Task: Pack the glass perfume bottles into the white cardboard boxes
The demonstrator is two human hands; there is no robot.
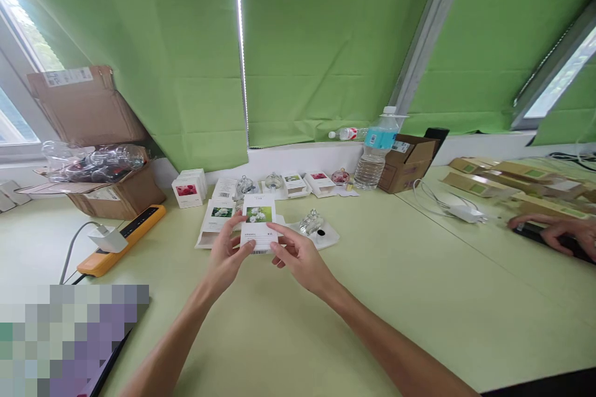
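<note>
A small white box (259, 237) with a picture of white flowers and green leaves is held up between both hands above the table. My left hand (229, 250) grips its left side, thumb on the front face. On the box's right side, my right hand (298, 255) holds on with thumb and fingers closed. Just behind lies a similar white flower box (212, 226). To the right a clear glass bottle (311, 222) rests on a white tray (329, 236) with a small black round piece. The backs of the held box and some fingertips are hidden.
Along the wall stand several white boxes (189, 191), glass bottles (274, 182) and a large water bottle (375, 152). An orange power strip (123, 240) and an open carton (105, 200) are at left. Another person's hand (565, 236) rests on a black object at right.
</note>
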